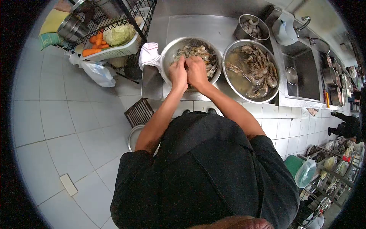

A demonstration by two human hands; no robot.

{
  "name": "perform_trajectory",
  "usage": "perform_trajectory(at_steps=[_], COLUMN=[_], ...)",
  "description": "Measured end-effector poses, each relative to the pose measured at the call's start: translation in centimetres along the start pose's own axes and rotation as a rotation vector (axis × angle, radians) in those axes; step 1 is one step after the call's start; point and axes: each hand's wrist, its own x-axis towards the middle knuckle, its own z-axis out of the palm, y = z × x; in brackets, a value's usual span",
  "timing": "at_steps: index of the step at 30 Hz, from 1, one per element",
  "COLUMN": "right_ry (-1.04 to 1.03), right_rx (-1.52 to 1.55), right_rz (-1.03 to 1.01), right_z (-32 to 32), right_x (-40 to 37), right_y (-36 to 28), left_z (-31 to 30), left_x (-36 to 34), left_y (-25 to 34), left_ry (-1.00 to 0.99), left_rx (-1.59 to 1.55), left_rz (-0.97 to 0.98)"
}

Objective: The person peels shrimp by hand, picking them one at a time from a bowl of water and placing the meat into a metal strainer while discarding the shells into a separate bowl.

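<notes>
Steel-bowled prawns (pixel 198 51) are worked on a kitchen desk (pixel 198 26). The left hand (pixel 178 73) and right hand (pixel 197 70) are pressed together at the near side of the colander bowl (pixel 164 60). Both grips are drawn narrow, fingers curled down, and what is pinched between them is hidden. The heap lies just beyond the fingertips, equally near both hands. A second bowl (pixel 225 61) of soaking prawns (pixel 257 70) is set alongside, nearer the right hand.
</notes>
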Motion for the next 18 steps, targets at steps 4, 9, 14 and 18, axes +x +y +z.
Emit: perform_trajectory(at_steps=[4, 9, 14, 18], right_ry=[0.019, 0.036, -0.088, -0.104], right_rx=[-0.006, 0.035, -0.027, -0.005], right_rz=[0.005, 0.0, -0.078, -0.061], right_z=[0.5, 0.3, -1.2, -1.3], right_x=[0.2, 1.0, 1.7, 2.6], right_y=[-0.2, 0.3, 1.9, 2.8], left_z=[-1.2, -2.4, -3.9, -2.7], left_x=[0.8, 0.7, 0.4, 0.9], left_y=[-0.8, -0.4, 2.0, 2.1], left_ry=[-0.056, -0.221, -0.526, -0.387], left_rx=[-0.024, 0.181, 0.342, 0.262], left_rz=[0.041, 0.167, 0.057, 0.044])
